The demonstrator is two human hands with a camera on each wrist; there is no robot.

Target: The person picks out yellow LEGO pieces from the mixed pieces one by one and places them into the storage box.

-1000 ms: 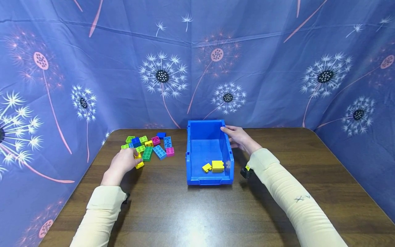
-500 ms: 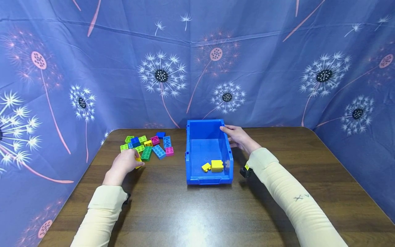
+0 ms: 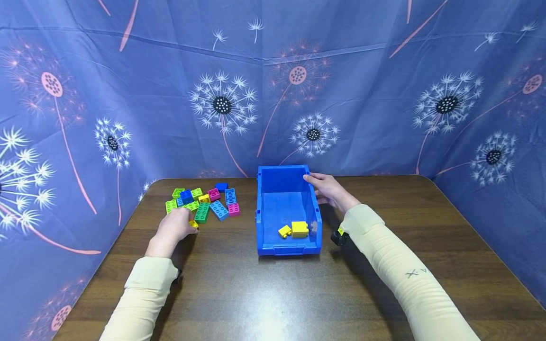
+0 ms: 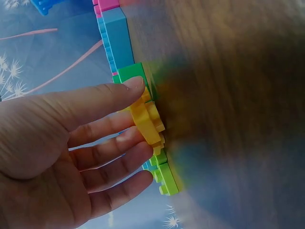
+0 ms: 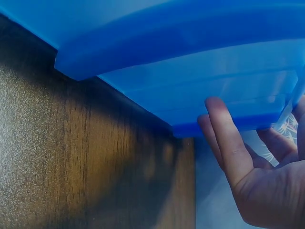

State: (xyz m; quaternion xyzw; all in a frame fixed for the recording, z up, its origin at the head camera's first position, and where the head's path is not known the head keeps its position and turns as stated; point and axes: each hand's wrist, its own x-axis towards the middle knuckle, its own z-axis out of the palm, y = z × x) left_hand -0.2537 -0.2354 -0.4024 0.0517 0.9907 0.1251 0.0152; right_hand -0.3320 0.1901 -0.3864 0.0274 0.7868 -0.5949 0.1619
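Observation:
My left hand (image 3: 172,229) is at the near side of a cluster of toy building bricks on the left of the table. Its thumb and fingertips pinch yellow building bricks (image 4: 147,123), seen in the left wrist view; how many is unclear. In the head view the hand hides most of that yellow. My right hand (image 3: 332,190) holds the right wall of an open-front blue bin (image 3: 283,204), thumb at the rim and fingers along the outside. Inside the bin lie a larger yellow brick (image 3: 300,229) and a small yellow brick (image 3: 285,231).
Around the left hand are a green brick (image 3: 202,212), a light blue brick (image 3: 219,210), a pink brick (image 3: 233,209), a lime brick (image 3: 171,205), a dark blue brick (image 3: 186,196) and several others. Dandelion-patterned cloth (image 3: 367,118) hangs behind the wooden table (image 3: 230,284).
The left hand has closed in on the yellow bricks at the cluster's near side and shifted slightly right, covering more of them. The right hand and the bin stay in place.

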